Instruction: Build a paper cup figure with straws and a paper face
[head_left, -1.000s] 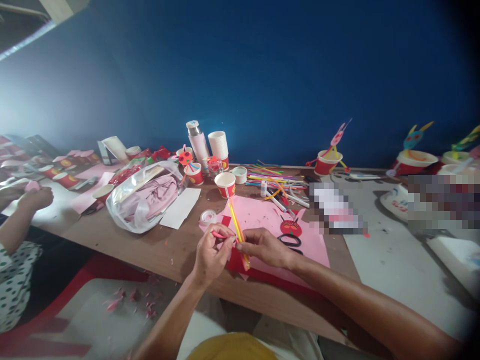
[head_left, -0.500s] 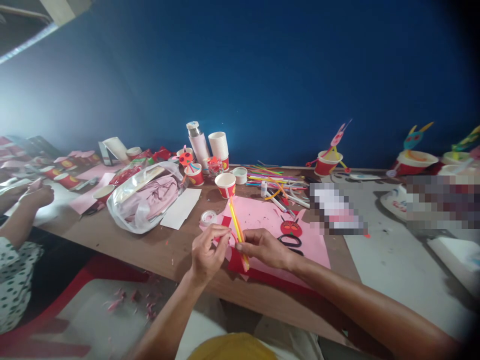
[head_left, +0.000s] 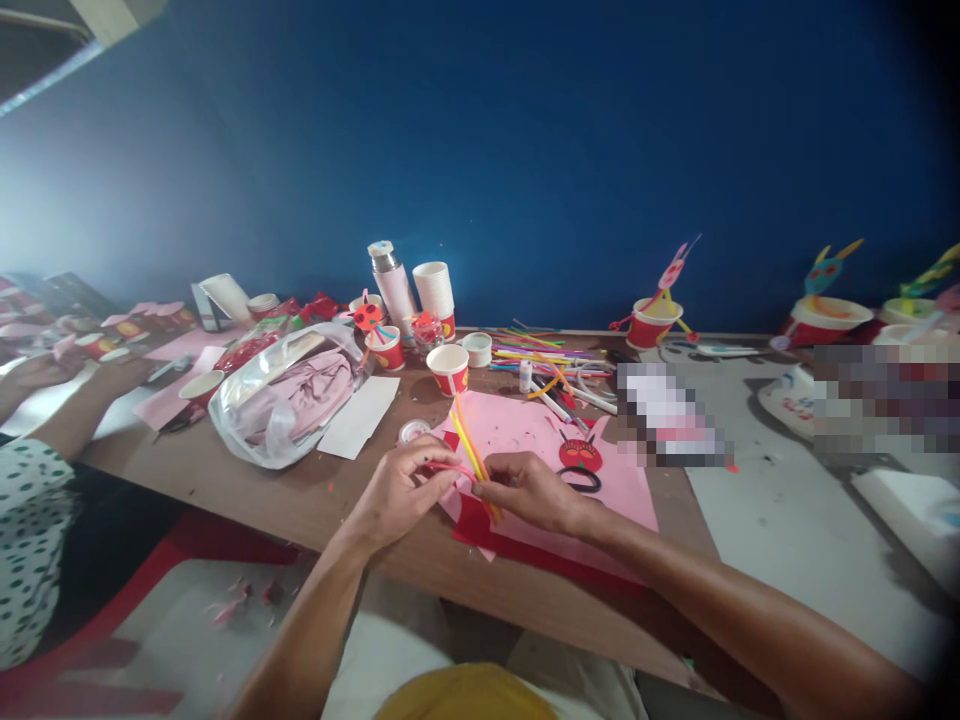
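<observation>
My right hand (head_left: 529, 492) pinches a pair of yellow and orange straws (head_left: 466, 438) that slant up toward a red paper cup (head_left: 450, 368). My left hand (head_left: 397, 490) pinches a pink straw (head_left: 448, 467) and holds it across the yellow ones. Both hands hover over pink paper (head_left: 525, 440) lying on a red sheet (head_left: 540, 550) at the near edge of the brown table (head_left: 315, 500). A red cut-out face (head_left: 580, 454) and a black ring (head_left: 579, 479) lie just right of my right hand. A tape roll (head_left: 412, 431) sits beside my left hand.
A clear bag of pink cloth (head_left: 289, 392) lies to the left, by white paper (head_left: 360, 415). A flask (head_left: 392, 282), stacked cups (head_left: 436, 290) and loose straws (head_left: 547, 362) line the back. Finished cup figures (head_left: 651, 322) stand right. Another person's arm (head_left: 82, 400) reaches in at left.
My left hand has dropped lower and further left, drawing the pink straw across the yellow ones. The person at left has stretched an arm out along the table.
</observation>
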